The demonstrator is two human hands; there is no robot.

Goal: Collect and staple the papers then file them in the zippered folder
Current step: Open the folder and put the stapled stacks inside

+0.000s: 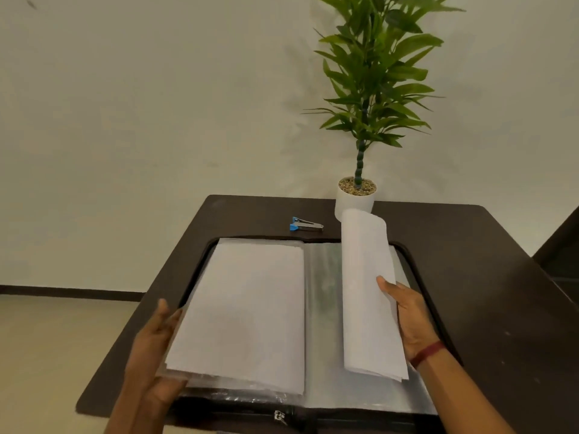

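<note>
As if to keep a sleeve bare for filing, the left leaves (244,308) of the zippered folder (322,393) are gripped by the left hand (153,349) and the curling papers (366,286) are pinched above its right half by the right hand (407,314).

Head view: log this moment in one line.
folder open on table | left hand holds filled sleeves | right hand holds curled papers over right side | stapler lying behind folder

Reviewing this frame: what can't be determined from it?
Head view only.
1. Any staple in the curled papers: too small, or hidden by the curl.
2. Fingertips of the left hand: under the filed sheets.
3. Fingers of the right hand: behind those papers.
4. Near edge of the folder: cut off at the bottom.
</note>
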